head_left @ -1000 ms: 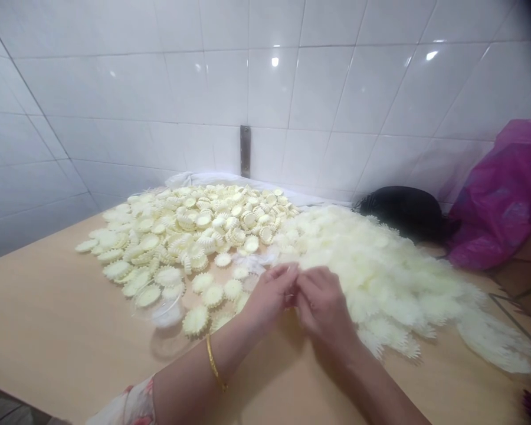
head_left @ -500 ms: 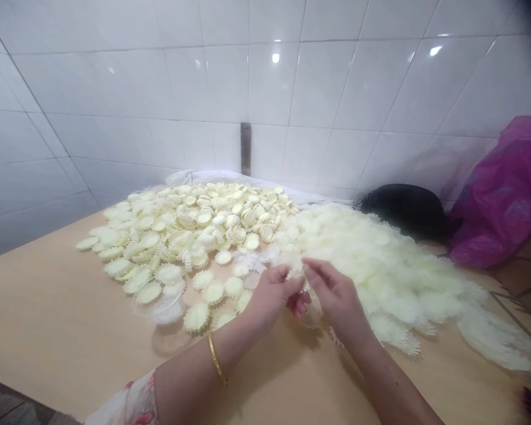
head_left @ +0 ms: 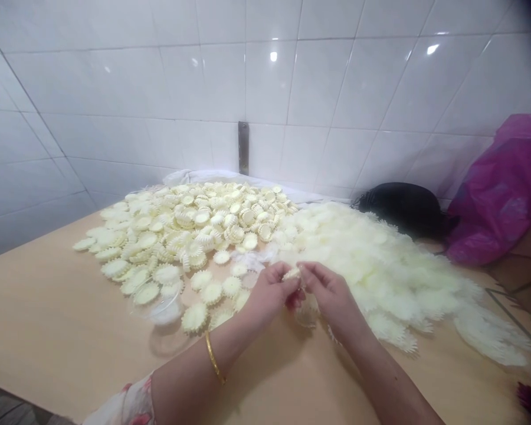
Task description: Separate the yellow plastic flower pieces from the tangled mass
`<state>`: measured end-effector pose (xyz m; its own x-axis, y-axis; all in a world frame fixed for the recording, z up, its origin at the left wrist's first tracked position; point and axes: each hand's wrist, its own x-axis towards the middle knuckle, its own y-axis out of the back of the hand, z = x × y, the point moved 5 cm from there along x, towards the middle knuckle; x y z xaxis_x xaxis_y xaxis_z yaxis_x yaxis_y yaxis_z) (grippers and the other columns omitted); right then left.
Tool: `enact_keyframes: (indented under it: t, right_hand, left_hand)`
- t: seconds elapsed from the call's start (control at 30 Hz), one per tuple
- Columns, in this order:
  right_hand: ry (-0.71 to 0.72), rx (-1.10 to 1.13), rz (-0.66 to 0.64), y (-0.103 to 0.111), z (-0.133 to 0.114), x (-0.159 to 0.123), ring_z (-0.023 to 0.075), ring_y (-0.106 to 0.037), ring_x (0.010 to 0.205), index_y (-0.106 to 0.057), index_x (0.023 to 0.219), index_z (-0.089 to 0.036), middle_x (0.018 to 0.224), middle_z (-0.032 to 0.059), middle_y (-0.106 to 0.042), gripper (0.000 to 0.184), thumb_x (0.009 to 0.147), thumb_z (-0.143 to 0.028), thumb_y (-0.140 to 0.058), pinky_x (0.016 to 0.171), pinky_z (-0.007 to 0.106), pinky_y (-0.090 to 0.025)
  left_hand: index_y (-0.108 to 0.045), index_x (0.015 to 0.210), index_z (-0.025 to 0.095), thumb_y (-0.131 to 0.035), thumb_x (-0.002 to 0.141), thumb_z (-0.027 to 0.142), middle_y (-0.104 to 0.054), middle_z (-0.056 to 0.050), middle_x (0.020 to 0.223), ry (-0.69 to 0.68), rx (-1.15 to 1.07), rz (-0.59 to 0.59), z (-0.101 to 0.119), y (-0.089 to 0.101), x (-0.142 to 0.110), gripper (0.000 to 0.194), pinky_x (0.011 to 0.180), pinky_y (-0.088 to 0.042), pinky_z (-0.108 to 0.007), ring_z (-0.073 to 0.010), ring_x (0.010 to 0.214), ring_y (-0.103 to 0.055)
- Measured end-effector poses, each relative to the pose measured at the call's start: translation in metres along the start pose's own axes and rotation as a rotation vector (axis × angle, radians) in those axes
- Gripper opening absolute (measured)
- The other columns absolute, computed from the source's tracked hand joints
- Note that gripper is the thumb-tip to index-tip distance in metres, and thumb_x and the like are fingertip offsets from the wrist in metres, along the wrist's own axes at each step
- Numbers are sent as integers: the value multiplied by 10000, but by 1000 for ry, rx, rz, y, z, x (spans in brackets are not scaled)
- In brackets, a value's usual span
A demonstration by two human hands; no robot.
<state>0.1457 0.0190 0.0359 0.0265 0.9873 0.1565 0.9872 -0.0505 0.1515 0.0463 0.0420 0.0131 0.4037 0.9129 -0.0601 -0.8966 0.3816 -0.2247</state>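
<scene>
Over the table's middle, my left hand [head_left: 274,293] is closed, its thumb and fingers pinching a small cream disc with a toothed edge [head_left: 291,274]. My right hand [head_left: 330,293] meets it from the right, thumb and fingertips pressed together on the same disc's edge. The fingers cover most of the disc. Below them a pale, thin toothed piece [head_left: 306,317] shows; I cannot tell whether it is held or lies on the table. Left of my hands lie several loose toothed discs [head_left: 211,292], with a large heap of cupped ones [head_left: 194,221] behind.
To the right spreads a pile of pale, thin toothed pieces [head_left: 358,260]. A clear plastic cup [head_left: 166,310] stands left on the wooden table [head_left: 62,307]. A black rounded object [head_left: 400,206] and a magenta plastic bag [head_left: 500,195] sit by the tiled wall [head_left: 159,82].
My hands stay together over the same spot. The disc between the fingers has turned and shows more edge-on, with the right fingers drawn tighter onto it. The view has shifted slightly.
</scene>
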Motion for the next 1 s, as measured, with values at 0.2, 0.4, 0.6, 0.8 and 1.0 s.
enact_keyframes:
  t: [0.2,0.4,0.6,0.8,1.0]
  right_hand:
    - [-14,-7,-67,-8,1,-1,136,-513,479,-600,965,-136,497,-22,-530,343,770,-408,-523,502,262,-423]
    - [-52,179,-114,-10,4,-1,135,-520,462,-587,861,-153,470,-29,-540,261,740,-383,-565,500,267,-428]
    - [-44,180,-147,-9,6,0,148,-545,522,-550,613,-162,515,3,-561,272,758,-391,-532,549,283,-438]
    - [383,-456,345,11,-9,-7,179,-541,705,-643,798,-163,753,56,-591,177,781,-229,-479,641,301,-431]
    - [627,-744,95,-15,-10,-12,233,-514,898,-627,963,-166,960,104,-587,270,770,-118,-444,769,375,-415]
  left_hand:
    - [-410,785,191,-529,688,162,-493,52,434,-10,33,31,-4,1,1,156,415,-388,-203,-101,410,-476]
    - [-341,914,223,-569,680,203,-524,62,471,6,40,48,-3,3,1,327,389,-389,-207,-115,399,-487]
    - [-371,908,213,-636,645,255,-532,56,476,23,96,65,-4,8,3,376,364,-353,-196,-105,361,-463]
    - [-514,698,117,-525,704,542,-583,-55,591,183,-24,50,-9,7,3,425,461,-415,-229,-110,469,-534]
    - [-534,697,123,-633,694,267,-534,1,602,147,-327,144,-7,13,7,175,531,-434,-214,-75,511,-505]
